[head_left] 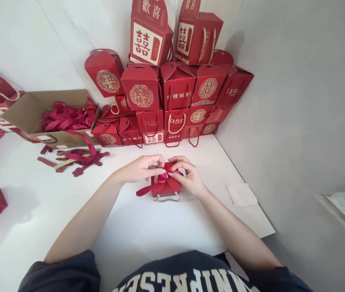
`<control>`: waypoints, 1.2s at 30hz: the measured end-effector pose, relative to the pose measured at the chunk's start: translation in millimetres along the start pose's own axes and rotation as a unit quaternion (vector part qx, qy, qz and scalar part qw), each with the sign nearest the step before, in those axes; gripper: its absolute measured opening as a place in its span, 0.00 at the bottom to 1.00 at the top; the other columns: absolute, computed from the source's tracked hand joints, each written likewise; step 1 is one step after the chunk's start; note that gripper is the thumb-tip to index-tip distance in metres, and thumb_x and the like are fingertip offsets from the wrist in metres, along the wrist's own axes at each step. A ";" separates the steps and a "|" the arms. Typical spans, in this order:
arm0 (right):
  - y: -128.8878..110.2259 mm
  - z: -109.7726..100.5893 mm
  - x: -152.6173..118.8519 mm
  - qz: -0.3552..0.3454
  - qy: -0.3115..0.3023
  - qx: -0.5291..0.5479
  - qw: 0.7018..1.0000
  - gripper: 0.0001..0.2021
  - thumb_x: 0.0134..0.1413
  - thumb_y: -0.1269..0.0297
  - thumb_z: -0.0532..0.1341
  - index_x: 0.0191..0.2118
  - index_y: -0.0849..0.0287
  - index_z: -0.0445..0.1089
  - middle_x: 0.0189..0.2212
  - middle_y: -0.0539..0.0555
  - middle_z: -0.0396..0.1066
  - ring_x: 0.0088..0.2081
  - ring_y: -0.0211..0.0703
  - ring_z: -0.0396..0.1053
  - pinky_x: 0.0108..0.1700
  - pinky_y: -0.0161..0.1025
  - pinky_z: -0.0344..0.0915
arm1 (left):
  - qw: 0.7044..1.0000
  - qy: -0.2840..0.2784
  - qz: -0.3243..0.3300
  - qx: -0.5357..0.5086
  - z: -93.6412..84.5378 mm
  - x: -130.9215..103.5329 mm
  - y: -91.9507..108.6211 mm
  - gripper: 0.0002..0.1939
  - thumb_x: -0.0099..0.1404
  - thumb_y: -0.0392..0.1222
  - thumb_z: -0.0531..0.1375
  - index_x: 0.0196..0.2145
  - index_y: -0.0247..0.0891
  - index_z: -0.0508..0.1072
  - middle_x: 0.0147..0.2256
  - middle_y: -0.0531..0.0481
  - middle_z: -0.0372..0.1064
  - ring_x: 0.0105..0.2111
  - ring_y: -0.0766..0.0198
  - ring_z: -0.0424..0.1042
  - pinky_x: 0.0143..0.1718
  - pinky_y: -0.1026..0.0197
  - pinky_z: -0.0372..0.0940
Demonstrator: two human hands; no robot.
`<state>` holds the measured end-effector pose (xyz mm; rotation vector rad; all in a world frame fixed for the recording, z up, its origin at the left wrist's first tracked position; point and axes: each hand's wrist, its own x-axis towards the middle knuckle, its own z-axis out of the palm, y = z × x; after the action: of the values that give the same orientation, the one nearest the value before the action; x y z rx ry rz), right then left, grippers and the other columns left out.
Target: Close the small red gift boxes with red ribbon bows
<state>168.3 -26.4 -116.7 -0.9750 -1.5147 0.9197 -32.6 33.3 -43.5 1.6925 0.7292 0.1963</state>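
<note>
A small red gift box (167,190) stands on the white table in front of me, its gold rope handle (168,199) hanging toward me. Across its top runs a shiny red ribbon (158,184), looped at the middle, with one tail sticking out to the left. My left hand (148,168) pinches the ribbon from the left side. From the right, my right hand (189,174) pinches the ribbon's loop close to the knot. Both sets of fingertips nearly meet above the box, and they partly hide the knot.
Red gift boxes (177,93) are stacked against the back wall. At the left, a cardboard box (23,115) holds a heap of red ribbon (69,117). Loose straps (78,160) lie before it. A white cloth or tissue (242,194) rests near the table's right edge.
</note>
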 end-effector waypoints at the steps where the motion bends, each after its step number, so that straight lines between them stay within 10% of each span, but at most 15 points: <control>1: 0.5 -1.9 0.8 -0.012 -0.013 0.004 1.000 0.05 0.55 0.61 0.64 0.33 0.55 0.72 0.46 0.56 0.69 0.50 0.46 0.68 0.55 0.47 0.64 | 1.000 -0.001 0.000 0.005 0.0 -0.1 0.3 0.11 0.67 0.49 0.56 0.35 0.38 0.62 0.29 0.52 0.68 0.26 0.67 0.71 0.24 0.67 0.62; 9: -10.1 -20.5 8.0 -0.126 -0.147 -0.142 0.971 0.08 0.61 0.69 0.55 0.39 0.52 0.72 0.46 0.56 0.70 0.49 0.46 0.68 0.56 0.49 0.63 | 0.999 0.050 0.018 0.000 8.0 4.7 -5.2 0.12 0.68 0.49 0.54 0.36 0.37 0.63 0.25 0.56 0.64 0.22 0.70 0.66 0.27 0.65 0.63; 20: -12.8 -19.2 6.5 -0.114 -0.149 -0.136 0.973 0.09 0.61 0.70 0.54 0.40 0.53 0.70 0.47 0.57 0.67 0.50 0.46 0.67 0.53 0.46 0.65 | 0.994 0.095 0.011 0.051 20.4 2.4 2.1 0.11 0.57 0.39 0.63 0.37 0.38 0.66 0.30 0.54 0.67 0.24 0.71 0.63 0.26 0.66 0.59; 29: -10.3 -15.2 4.0 -0.129 -0.118 -0.107 0.979 0.02 0.59 0.65 0.57 0.38 0.55 0.64 0.38 0.55 0.71 0.44 0.46 0.69 0.55 0.50 0.61 | 0.904 0.273 0.025 0.327 49.5 -1.2 7.5 0.07 0.57 0.33 0.57 0.34 0.41 0.69 0.35 0.52 0.71 0.36 0.61 0.70 0.39 0.59 0.63; 36: -13.9 -15.0 3.0 -0.101 -0.106 -0.106 0.983 0.03 0.62 0.63 0.56 0.37 0.54 0.65 0.36 0.52 0.72 0.42 0.43 0.70 0.59 0.51 0.57 | 0.882 0.261 0.115 0.374 46.3 -2.6 -5.7 0.05 0.59 0.31 0.56 0.32 0.39 0.66 0.34 0.54 0.68 0.29 0.68 0.68 0.34 0.65 0.63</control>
<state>181.3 -28.0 -100.7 -0.8728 -1.8857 0.7437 -13.4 -5.8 -60.4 2.5164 1.0888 0.6170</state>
